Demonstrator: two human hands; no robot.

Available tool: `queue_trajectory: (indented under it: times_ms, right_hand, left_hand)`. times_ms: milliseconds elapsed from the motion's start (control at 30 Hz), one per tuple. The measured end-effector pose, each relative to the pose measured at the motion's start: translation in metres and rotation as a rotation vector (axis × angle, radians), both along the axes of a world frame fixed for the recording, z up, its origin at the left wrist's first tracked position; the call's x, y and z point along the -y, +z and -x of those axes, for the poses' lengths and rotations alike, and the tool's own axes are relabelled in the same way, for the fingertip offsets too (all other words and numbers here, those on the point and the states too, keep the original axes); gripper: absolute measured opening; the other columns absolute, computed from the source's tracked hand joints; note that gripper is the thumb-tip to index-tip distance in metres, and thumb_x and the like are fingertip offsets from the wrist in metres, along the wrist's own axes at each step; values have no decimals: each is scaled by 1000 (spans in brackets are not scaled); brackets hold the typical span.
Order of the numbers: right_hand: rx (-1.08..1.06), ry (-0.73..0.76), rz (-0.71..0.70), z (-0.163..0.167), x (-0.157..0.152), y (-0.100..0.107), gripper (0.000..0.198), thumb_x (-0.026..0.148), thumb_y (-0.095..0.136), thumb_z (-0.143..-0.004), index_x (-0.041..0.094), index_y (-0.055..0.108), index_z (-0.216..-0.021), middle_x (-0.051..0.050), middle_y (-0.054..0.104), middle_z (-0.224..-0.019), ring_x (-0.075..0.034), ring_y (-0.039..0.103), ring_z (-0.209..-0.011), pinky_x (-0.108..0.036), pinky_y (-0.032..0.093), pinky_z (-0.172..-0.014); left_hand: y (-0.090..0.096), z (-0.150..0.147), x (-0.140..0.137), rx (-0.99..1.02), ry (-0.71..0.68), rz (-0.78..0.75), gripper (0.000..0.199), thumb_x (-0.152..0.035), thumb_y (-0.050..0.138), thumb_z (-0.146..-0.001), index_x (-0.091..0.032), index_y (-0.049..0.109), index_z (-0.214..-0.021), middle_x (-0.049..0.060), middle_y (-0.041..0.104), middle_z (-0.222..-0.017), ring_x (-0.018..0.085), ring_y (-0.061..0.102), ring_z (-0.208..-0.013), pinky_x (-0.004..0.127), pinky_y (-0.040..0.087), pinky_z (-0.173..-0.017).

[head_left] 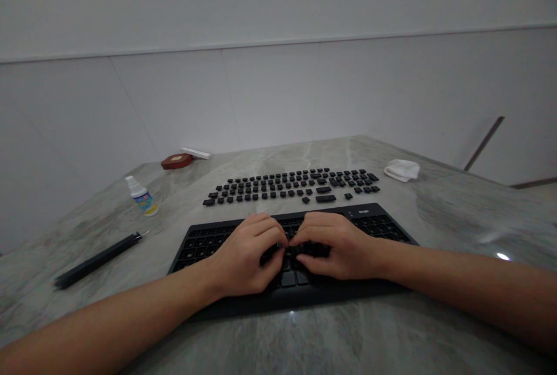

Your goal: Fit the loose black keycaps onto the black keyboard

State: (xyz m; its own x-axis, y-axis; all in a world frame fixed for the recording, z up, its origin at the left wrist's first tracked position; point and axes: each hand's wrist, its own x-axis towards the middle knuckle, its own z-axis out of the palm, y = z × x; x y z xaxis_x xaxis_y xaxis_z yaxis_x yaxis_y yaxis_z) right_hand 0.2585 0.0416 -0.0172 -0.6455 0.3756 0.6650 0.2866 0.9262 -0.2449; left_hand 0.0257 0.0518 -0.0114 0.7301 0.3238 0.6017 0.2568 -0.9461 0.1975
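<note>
A black keyboard lies in front of me on the marbled table, and much of it shows bare key sockets with their keycaps off. Both of my hands meet over its middle. My left hand is closed, with thumb and fingers curled together at the keys. Close against it, my right hand is also closed, its fingertips nearly touching the left ones. Whatever sits between the fingertips is too small and dark to make out. Beyond the keyboard, loose black keycaps are laid out in rows on the table.
To the left stand a small white spray bottle with a coloured label and, nearer me, a long black tool or brush. A reddish-brown object lies by a white strip at the back. A folded white cloth rests at right.
</note>
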Motion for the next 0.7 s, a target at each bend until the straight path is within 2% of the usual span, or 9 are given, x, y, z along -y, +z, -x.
queue_trajectory:
  times_ms: [133,233,533,700]
  right_hand:
    - [29,18,97,-2,-1,1,10,21,67,-85,14,73,-91,-4,70,-76,-15,63,-70,-26,52,-64]
    - [37,36,116,-2,-2,0,12,20,67,-87,14,74,-93,-5,72,-79,-15,65,-73,-27,53,-67]
    - [143,73,-84,-2,-3,0,17,20,61,-95,13,75,-102,-7,73,-85,-18,61,-77,-33,53,-69]
    - [141,62,-126,-3,-3,1,18,19,60,-95,10,76,-98,-11,72,-93,-19,64,-81,-33,54,-70]
  left_hand:
    - [4,1,2,5,-3,13,17,-4,48,-85,-15,60,-90,8,66,-85,21,59,-79,36,50,-73]
    - [4,1,3,-1,-10,22,20,-3,46,-83,-15,60,-90,8,66,-85,20,59,-79,36,50,-73]
    - [1,1,0,9,-21,10,24,0,44,-80,-15,61,-89,8,66,-85,21,60,-79,37,50,-74]
    - [2,2,0,12,-2,21,27,1,43,-77,-15,61,-89,8,65,-85,21,60,-80,37,50,-73]
